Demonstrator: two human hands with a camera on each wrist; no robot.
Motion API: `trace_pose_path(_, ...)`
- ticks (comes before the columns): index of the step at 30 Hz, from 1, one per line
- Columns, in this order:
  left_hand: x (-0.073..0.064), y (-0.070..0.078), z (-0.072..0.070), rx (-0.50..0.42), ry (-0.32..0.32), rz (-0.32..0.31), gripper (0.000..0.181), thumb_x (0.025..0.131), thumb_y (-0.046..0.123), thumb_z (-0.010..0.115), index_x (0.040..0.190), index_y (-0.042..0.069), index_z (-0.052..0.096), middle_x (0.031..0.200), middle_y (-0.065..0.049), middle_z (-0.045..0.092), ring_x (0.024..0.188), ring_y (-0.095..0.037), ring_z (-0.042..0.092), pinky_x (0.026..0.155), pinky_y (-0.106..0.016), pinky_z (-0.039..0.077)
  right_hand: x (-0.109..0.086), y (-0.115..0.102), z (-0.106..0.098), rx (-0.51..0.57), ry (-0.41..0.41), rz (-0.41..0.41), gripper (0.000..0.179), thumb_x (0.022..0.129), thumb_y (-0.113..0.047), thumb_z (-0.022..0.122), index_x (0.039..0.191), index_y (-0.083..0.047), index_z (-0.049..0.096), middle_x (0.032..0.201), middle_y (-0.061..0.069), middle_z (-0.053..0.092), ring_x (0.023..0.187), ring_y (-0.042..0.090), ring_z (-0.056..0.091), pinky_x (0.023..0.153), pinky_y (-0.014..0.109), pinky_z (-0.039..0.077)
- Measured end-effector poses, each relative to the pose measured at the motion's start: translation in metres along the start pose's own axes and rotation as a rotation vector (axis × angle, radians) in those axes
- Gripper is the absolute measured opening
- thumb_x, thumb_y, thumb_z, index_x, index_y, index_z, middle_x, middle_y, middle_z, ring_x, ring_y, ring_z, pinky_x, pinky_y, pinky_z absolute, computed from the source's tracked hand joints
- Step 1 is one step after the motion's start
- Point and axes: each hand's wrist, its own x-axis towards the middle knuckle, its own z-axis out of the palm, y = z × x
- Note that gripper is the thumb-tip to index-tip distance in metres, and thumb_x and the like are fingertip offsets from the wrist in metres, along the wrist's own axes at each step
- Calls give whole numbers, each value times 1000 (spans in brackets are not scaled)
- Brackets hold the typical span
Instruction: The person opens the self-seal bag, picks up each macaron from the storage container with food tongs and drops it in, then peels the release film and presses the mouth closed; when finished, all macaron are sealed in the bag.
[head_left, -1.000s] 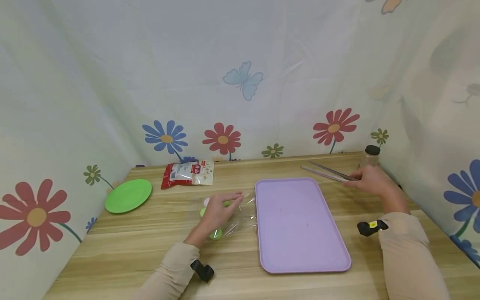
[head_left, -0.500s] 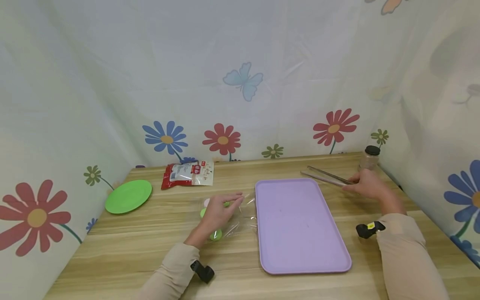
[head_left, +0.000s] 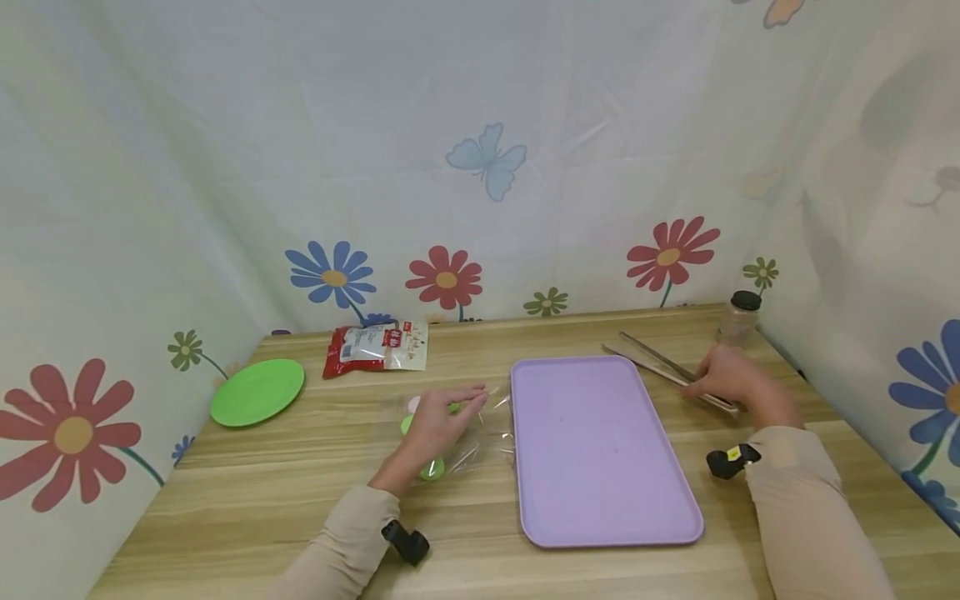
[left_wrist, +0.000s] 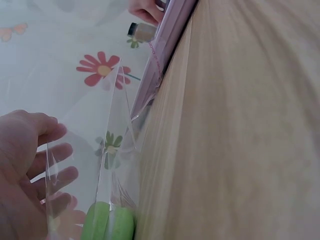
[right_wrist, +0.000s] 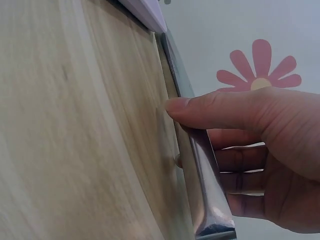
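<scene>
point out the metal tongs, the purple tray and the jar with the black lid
Metal tongs (right_wrist: 203, 161): right wrist view, on the side of one arm
Purple tray (head_left: 606, 450): head view, middle of its flat base
Jar (head_left: 738, 325): head view, its clear body below the lid

No word can be read with certainty. Pale characters on a red panel (head_left: 392, 337) of the red-and-white packet (head_left: 363, 350) are left too small to decipher, as is the yellow sticker (head_left: 733, 454) on the black wrist device (head_left: 722, 465); red print (left_wrist: 155, 59) along the clear bag (left_wrist: 119, 107) is blurred.
</scene>
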Motion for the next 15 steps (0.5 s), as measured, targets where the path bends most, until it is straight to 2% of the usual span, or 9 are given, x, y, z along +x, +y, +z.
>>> trace_pose_path(7, 0, -1, 0, 10, 4, -2, 21, 94, 16, 72, 109, 2, 77, 118, -7, 72, 113, -24, 67, 97, -40, 53, 1, -4, 4, 14, -22, 21, 28, 77, -28, 82, 65, -5, 72, 52, -8, 50, 54, 12, 43, 50, 28, 38)
trace_pose_path(15, -1, 0, 0, 21, -13, -1, 22, 96, 17, 70, 111, 2, 76, 120, -7, 71, 115, -26, 66, 97, -41, 53, 1, -4, 6, 20, -11, 14, 32, 76, -27, 84, 59, -6, 68, 50, -10, 41, 52, 10, 38, 49, 26, 32)
